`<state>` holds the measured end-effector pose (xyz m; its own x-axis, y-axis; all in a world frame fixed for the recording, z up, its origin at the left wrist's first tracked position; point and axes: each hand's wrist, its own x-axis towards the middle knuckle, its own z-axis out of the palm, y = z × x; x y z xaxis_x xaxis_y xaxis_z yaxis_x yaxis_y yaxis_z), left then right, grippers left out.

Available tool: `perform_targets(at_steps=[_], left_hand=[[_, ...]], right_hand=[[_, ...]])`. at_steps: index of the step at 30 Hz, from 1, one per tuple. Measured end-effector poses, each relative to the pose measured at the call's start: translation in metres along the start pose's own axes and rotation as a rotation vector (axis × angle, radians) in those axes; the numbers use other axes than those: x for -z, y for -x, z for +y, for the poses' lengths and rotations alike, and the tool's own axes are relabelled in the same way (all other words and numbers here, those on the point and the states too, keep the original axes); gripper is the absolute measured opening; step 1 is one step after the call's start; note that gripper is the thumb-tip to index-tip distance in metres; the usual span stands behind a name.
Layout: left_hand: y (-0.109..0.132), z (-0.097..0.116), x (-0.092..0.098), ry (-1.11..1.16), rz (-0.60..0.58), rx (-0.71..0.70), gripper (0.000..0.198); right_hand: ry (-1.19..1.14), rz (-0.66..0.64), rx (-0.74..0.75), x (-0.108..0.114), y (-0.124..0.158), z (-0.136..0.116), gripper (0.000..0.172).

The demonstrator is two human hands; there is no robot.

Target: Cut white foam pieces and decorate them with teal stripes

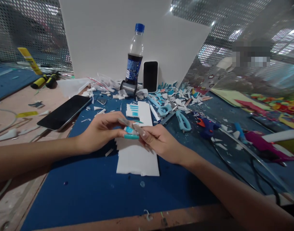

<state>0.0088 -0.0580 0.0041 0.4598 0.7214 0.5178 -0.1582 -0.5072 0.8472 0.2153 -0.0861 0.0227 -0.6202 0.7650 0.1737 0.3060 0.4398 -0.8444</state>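
Note:
My left hand [96, 133] and my right hand [165, 141] meet over the middle of the work surface, fingers closed. Pinched between their fingertips is a small light-blue and white piece [129, 130], partly hidden by fingers and long nails. Its exact kind does not show. Below the hands lies a white foam-like sheet [137, 160] with a ragged left edge. Just beyond them is a small white piece with light-blue stripes [132, 110]. Light-blue-handled scissors [183, 122] lie to the right of my right hand.
A dark phone [65, 112] lies left; another phone [150, 77] leans on a white board [101, 38]. A bottle [134, 57] stands by a spool [128, 89]. Blue and white scraps [171, 93] are heaped behind. Rightward are a blue glue gun [207, 128], cords and a magenta tool [264, 146].

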Motion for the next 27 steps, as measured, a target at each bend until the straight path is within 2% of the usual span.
perform_targets(at_steps=[3, 7, 10, 15, 19, 21, 27], left_hand=[[-0.0005, 0.0016, -0.0004, 0.000, 0.003, -0.002, 0.013], [-0.0003, 0.0006, -0.0005, -0.041, 0.084, -0.034, 0.018], [0.0005, -0.0014, 0.0004, -0.100, 0.096, -0.077, 0.017], [0.0031, -0.0040, 0.0028, -0.461, 0.089, -0.216, 0.019], [0.0054, -0.0035, 0.0030, -0.682, 0.113, -0.315, 0.021], [0.0062, -0.0033, 0.0029, -0.724, 0.100, -0.319, 0.020], [0.0068, -0.0049, 0.0037, -0.738, 0.105, -0.258, 0.018]], right_hand=[[-0.009, -0.013, -0.011, -0.0003, 0.0004, -0.0025, 0.047], [-0.066, -0.052, -0.022, -0.0008, 0.0006, -0.0010, 0.051], [-0.197, 0.005, 0.002, -0.0018, 0.0008, 0.0033, 0.049], [-0.307, 0.210, -0.071, -0.0004, -0.0003, 0.0026, 0.046], [-0.358, 0.206, -0.156, 0.0017, -0.0031, -0.0025, 0.029], [-0.380, 0.178, -0.175, 0.0019, -0.0042, -0.0026, 0.023], [-0.424, 0.188, -0.238, 0.0021, -0.0070, 0.0029, 0.024]])
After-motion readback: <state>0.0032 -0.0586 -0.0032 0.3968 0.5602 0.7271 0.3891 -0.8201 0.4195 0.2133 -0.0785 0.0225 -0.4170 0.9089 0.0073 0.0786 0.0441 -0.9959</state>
